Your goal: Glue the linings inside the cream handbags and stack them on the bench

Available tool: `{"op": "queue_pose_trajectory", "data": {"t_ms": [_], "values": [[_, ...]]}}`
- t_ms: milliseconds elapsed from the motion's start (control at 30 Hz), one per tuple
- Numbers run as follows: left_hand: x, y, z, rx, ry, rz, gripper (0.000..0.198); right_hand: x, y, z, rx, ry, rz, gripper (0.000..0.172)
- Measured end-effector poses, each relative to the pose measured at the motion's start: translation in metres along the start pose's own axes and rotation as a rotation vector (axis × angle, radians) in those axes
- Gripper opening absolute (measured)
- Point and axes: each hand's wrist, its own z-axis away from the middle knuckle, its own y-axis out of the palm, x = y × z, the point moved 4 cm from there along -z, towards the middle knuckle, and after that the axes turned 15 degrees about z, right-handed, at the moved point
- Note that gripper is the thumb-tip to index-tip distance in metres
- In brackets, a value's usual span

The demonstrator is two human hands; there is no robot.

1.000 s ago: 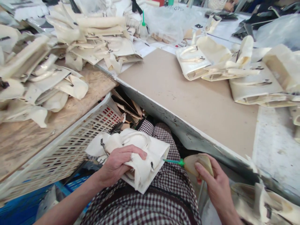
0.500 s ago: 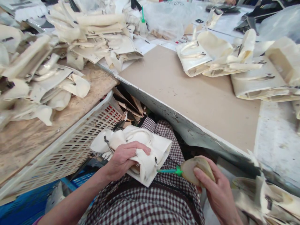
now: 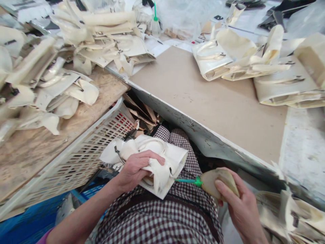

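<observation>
Across my lap lies a cream-white bag piece with a curved handle and small dark tabs. My left hand grips it from the left, fingers over a folded white flap. In my right hand is a squeeze bottle with a green cap and a long thin green nozzle, held on its side. The nozzle points left, and its tip is at the right edge of the white piece; whether it touches cannot be made out.
Cream bag pieces pile up on the wooden table at left, and more bag pieces lie on the brown board. A white plastic basket stands beside my legs. Another green-tipped bottle stands at the back.
The view has shifted slightly. Both hands keep their hold on the white bag piece and the squeeze bottle, and the nozzle stays at the piece's right edge.
</observation>
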Motion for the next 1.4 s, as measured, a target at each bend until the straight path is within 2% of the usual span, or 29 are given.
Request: {"op": "queue_pose_trajectory", "data": {"t_ms": [133,267,433,600,733,900,1067,1267,1400], "values": [[-0.001,-0.001,-0.001,0.002,0.029,-0.030,0.016,0.006,0.006,0.018,0.065,0.007,-0.002,0.049],[-0.005,-0.004,-0.003,0.021,0.027,-0.073,0.016,-0.001,0.005,0.024,0.041,-0.017,0.028,0.047],[-0.010,-0.006,-0.006,0.025,0.051,-0.100,0.016,-0.019,0.000,0.013,0.087,-0.024,-0.033,0.051],[-0.008,-0.005,-0.006,0.028,0.088,-0.097,0.017,-0.026,-0.013,-0.011,-0.054,-0.028,-0.013,0.056],[-0.008,-0.005,-0.006,0.034,0.098,-0.092,0.017,-0.017,-0.015,-0.019,-0.125,-0.025,0.074,0.056],[-0.007,-0.003,-0.006,0.049,0.069,-0.067,0.016,0.001,-0.003,-0.015,-0.133,-0.003,0.124,0.057],[-0.003,-0.003,-0.005,0.084,0.098,-0.074,0.015,0.003,-0.003,-0.018,-0.174,0.008,0.127,0.062],[-0.001,-0.004,-0.006,0.073,0.062,-0.060,0.014,0.008,-0.002,-0.020,-0.111,-0.061,0.130,0.052],[-0.003,-0.003,-0.008,0.082,0.072,-0.048,0.014,0.006,-0.002,-0.020,-0.111,-0.049,0.117,0.052]]}}
